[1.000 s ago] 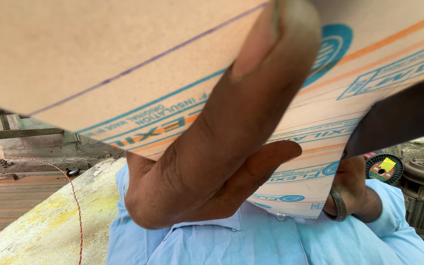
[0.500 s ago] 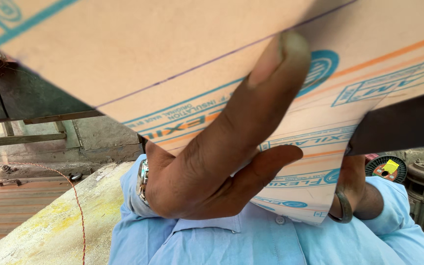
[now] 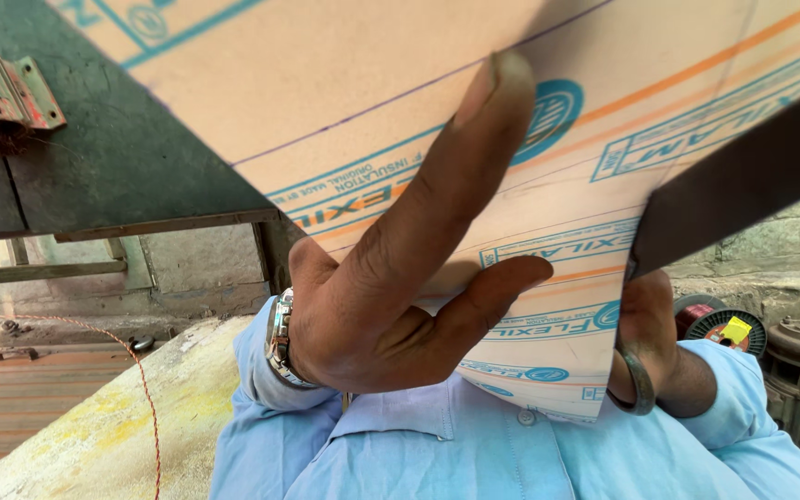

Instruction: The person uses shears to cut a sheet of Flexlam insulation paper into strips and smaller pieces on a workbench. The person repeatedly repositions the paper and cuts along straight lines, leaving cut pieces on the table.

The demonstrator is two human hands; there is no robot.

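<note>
Head view: one tan printed sheet [image 3: 372, 102] between two hands, left hand [image 3: 400, 278], right hand [image 3: 650, 324].

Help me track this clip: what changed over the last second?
The printed insulation sheet slid rightward, uncovering the dark bench at upper left and the wristwatch on the left hand. Nothing taken or let go. The left hand still pinches the sheet; the right hand stays behind it, below the dark blade.
</note>
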